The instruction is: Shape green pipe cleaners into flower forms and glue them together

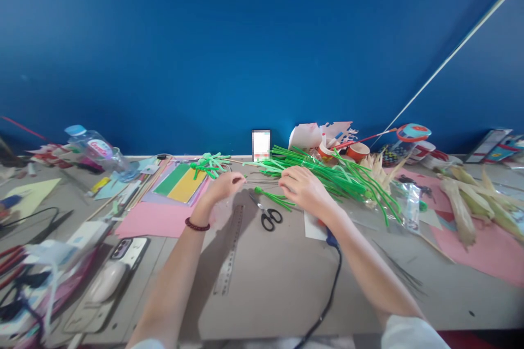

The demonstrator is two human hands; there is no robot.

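My left hand, with a dark beaded bracelet at its wrist, is raised over the table with thumb and fingers pinched together. What lies in the pinch, if anything, is too small to make out. My right hand has its fingers bent and drawn together at the near-left edge of a big pile of green pipe cleaners; its fingertips' contents are hidden. Between the hands lie a small bundle of green pipe cleaners and black-handled scissors. A clear ruler is beside them.
Green pipe-cleaner pieces rest on coloured sheets at left. A phone stands against the blue wall. A black cord runs under my right forearm. A bottle stands left; corn husks lie right.
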